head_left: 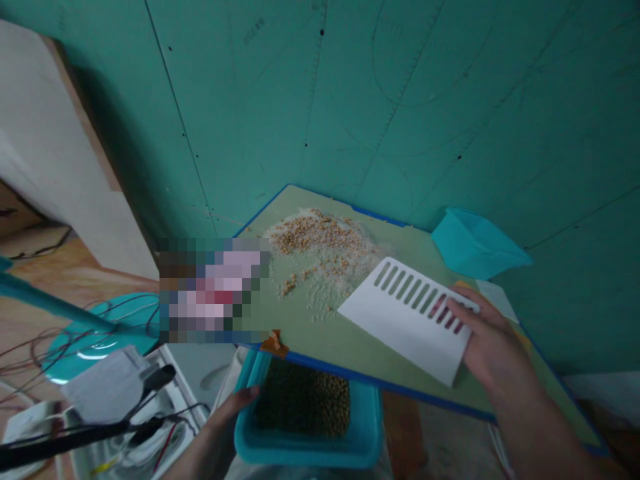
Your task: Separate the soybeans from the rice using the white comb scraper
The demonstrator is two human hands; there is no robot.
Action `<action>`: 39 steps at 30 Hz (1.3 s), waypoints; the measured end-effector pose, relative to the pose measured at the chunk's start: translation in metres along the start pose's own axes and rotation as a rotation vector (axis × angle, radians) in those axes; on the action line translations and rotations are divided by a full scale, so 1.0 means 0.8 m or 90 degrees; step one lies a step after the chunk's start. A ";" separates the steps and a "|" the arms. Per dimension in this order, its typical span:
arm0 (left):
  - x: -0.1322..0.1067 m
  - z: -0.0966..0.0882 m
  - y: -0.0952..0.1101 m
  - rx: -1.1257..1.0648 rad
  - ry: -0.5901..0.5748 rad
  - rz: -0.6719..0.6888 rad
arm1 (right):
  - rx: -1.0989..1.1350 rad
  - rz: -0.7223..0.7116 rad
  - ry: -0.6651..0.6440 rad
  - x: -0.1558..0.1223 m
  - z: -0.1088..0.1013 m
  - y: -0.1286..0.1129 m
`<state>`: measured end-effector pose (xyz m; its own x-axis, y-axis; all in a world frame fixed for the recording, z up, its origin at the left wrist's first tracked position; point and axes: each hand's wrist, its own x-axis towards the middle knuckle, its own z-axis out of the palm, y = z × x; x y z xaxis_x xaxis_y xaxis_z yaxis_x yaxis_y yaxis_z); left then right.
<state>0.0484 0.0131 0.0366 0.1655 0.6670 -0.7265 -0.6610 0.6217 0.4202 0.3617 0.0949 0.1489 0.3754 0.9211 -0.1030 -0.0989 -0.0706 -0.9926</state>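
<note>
My right hand [487, 330] grips a flat white plastic scraper [395, 333] by its slotted edge, fingers behind it and thumb in front. Its straight edge slants over the pale green board [400, 237], just right of a spread pile of round tan beans [320, 230] mixed with white grains [345, 270]. Below the board's near edge, my left hand [227, 420] holds the left rim of a teal plastic tub [307, 453], with its thumb over the rim and the other fingers hidden. Inside the tub lie small dark green beans [285, 393] and tan beans [335, 403].
A teal folded pouch [477, 243] stands at the board's back right against the green wall [300, 100]. Brown tape [275, 342] sticks to the near edge. A pixelated pinkish patch covers the board's left side. Cables and a white bin [185, 393] are at lower left.
</note>
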 end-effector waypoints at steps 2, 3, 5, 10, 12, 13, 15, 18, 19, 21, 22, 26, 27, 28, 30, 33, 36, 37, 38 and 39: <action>-0.001 -0.005 0.000 -0.001 0.003 -0.001 | 0.016 0.008 -0.011 0.014 0.015 -0.005; -0.001 -0.007 -0.001 -0.003 0.000 0.004 | 0.023 0.009 -0.019 0.019 0.022 -0.007; -0.001 -0.012 -0.002 -0.009 -0.003 0.005 | 0.032 0.003 -0.035 0.027 0.033 -0.009; 0.004 -0.021 -0.003 -0.008 0.000 0.004 | 0.031 0.007 -0.076 0.035 0.040 -0.001; 0.006 -0.021 -0.003 -0.002 0.008 0.011 | 0.033 0.037 -0.092 0.034 0.038 0.004; 0.008 -0.020 -0.002 0.001 0.010 0.013 | 0.032 0.052 -0.102 0.033 0.037 0.006; 0.009 -0.017 -0.001 0.011 0.001 0.011 | 0.030 0.072 -0.114 0.031 0.035 0.007; 0.012 -0.013 -0.001 0.013 -0.025 0.002 | 0.043 0.071 -0.108 0.030 0.033 0.006; 0.012 -0.012 -0.001 0.007 -0.026 0.003 | 0.049 0.070 -0.105 0.030 0.033 0.006; 0.013 -0.011 -0.002 -0.006 -0.016 0.010 | 0.059 0.077 -0.104 0.030 0.034 0.004; 0.013 -0.010 -0.002 -0.011 -0.009 0.011 | 0.064 0.085 -0.105 0.030 0.034 0.004; 0.010 -0.005 -0.001 -0.037 -0.020 -0.004 | 0.061 0.111 -0.124 0.025 0.036 0.007; 0.009 -0.004 -0.001 -0.047 -0.031 -0.010 | 0.051 0.121 -0.136 0.023 0.036 0.008; 0.007 -0.002 -0.001 -0.053 -0.040 -0.014 | 0.040 0.135 -0.150 0.020 0.036 0.009; 0.005 0.000 -0.001 -0.059 -0.052 -0.021 | 0.020 0.170 -0.185 0.015 0.036 0.011; 0.003 0.003 -0.003 -0.057 -0.051 -0.031 | 0.009 0.204 -0.231 0.010 0.034 0.012; 0.001 0.006 -0.004 -0.044 -0.034 -0.021 | 0.037 0.154 -0.197 0.016 0.029 0.011; 0.001 0.007 -0.004 -0.036 -0.030 -0.017 | 0.059 0.117 -0.168 0.021 0.026 0.010; 0.000 0.007 -0.004 -0.028 -0.026 -0.015 | 0.081 0.079 -0.136 0.027 0.024 0.010; 0.000 0.007 -0.004 -0.023 -0.023 -0.014 | 0.103 0.044 -0.103 0.034 0.020 0.009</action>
<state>0.0549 0.0134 0.0385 0.2072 0.6679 -0.7148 -0.6823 0.6223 0.3837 0.3561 0.1256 0.1398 0.2106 0.9666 -0.1462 -0.2711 -0.0859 -0.9587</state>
